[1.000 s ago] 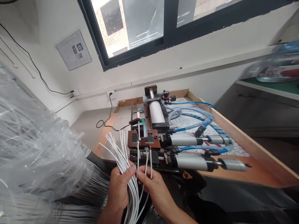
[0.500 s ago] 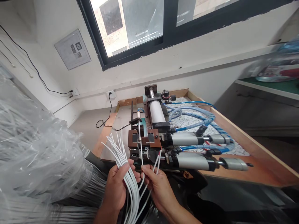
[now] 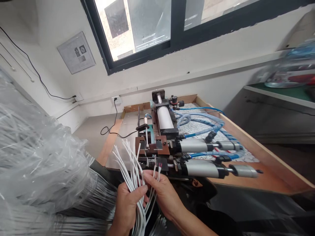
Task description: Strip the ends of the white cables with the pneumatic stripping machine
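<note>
Many white cables fan upward from the left hand, which clasps them in front of the pneumatic machine; the right hand pinches at their edge, holding a few separate red-tipped cables among its fingers.

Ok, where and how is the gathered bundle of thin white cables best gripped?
I'd wrap the bundle of thin white cables just below the left hand, coming from the wearer's side. There the strands run close together; toward the brown clamp block their ends fan apart. The right hand crowds the bundle's right side higher up.
</note>
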Demonstrator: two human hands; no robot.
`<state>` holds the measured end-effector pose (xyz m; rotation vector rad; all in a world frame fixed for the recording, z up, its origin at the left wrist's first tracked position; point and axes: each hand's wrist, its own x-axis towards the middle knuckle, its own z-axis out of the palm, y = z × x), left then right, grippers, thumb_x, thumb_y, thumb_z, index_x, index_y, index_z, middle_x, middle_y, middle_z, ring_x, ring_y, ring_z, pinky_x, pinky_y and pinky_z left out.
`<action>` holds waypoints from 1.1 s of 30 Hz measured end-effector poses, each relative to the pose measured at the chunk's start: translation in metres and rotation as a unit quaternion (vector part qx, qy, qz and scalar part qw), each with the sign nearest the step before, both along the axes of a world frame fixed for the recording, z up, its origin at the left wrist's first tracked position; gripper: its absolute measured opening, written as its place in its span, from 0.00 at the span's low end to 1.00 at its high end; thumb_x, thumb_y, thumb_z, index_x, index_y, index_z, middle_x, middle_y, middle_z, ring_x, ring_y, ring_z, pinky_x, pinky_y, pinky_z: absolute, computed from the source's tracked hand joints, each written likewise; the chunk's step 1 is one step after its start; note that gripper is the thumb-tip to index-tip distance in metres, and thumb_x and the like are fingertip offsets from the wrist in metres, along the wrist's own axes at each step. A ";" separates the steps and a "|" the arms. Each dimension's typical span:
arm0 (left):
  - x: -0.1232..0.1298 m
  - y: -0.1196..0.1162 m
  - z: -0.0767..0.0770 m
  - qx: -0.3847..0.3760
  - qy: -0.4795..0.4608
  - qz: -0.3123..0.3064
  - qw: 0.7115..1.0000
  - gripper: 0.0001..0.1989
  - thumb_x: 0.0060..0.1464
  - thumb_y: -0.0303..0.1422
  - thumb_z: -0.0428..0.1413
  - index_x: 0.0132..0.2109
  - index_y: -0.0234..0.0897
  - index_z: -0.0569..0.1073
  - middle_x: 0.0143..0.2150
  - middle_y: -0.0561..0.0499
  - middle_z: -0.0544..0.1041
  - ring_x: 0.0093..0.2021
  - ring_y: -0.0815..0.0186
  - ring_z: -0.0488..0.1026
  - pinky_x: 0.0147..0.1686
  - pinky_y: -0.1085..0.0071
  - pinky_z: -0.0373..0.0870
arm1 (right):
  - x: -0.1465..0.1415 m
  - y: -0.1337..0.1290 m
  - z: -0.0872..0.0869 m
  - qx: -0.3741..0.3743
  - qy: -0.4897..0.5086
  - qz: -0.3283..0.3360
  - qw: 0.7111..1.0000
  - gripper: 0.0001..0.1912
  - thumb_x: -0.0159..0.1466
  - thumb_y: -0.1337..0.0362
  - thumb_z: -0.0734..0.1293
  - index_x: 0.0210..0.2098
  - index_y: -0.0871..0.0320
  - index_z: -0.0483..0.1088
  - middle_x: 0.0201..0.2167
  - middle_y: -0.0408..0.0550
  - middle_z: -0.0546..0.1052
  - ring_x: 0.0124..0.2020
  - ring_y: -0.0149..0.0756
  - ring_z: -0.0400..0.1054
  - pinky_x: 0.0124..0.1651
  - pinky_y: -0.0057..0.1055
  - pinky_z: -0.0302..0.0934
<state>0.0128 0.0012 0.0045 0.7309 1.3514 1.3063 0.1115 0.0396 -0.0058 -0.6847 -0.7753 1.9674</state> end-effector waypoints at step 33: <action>-0.006 -0.007 -0.013 -0.007 -0.031 0.006 0.999 0.08 0.38 0.28 0.60 0.24 0.32 0.66 0.18 0.53 0.71 0.17 0.73 0.65 0.18 0.76 0.61 | -0.001 -0.003 -0.006 -0.068 0.001 0.000 0.998 0.17 0.48 0.55 0.68 0.28 0.65 0.69 0.12 0.36 0.56 0.15 0.19 0.49 0.19 0.20 0.44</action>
